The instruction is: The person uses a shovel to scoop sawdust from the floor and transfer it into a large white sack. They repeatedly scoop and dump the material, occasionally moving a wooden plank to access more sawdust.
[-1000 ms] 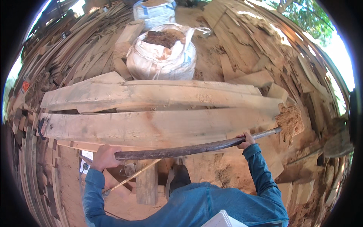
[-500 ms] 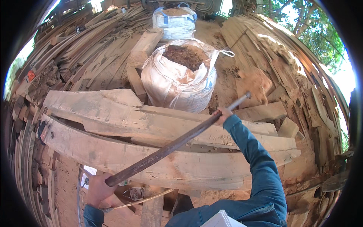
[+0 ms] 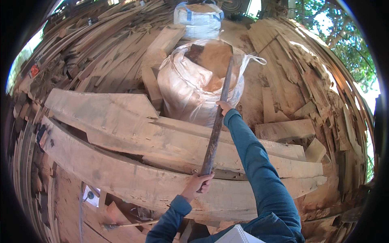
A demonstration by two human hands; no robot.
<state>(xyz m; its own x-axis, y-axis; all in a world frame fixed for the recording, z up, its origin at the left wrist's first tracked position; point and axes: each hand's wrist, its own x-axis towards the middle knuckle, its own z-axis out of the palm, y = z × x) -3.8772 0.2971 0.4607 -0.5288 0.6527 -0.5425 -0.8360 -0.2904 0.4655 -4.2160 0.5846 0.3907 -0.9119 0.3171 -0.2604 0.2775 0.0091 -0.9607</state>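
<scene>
From the head view, the person stood over a heap of rough timber with a long dark iron bar point(image 3: 216, 121) held in both hands, the bar running almost straight away from them, its near end low and its far end up over the mouth of a big white sack point(image 3: 190, 91). The left hand point(image 3: 200, 182) was closed around the near end of the bar, fingers wrapped tight, just above the near plank point(image 3: 133, 182). The right hand point(image 3: 223, 107) gripped the bar farther along, about at its middle, the blue sleeve point(image 3: 259, 170) stretched out behind it across the boards. Two broad, pale planks lay crosswise under the bar, the far plank point(image 3: 121, 121) resting partly on the near one, both running from left to right. The white sack stood just beyond them, open at the top and filled with brownish sawdust or bark. A second white sack point(image 3: 198, 22) sat farther off behind it. To the right, slabs and offcuts point(image 3: 291, 129) were piled thick, and to the left more thin boards point(image 3: 93, 52) were stacked in a curving sweep. Green trees point(image 3: 348, 44) showed at the far right.
</scene>
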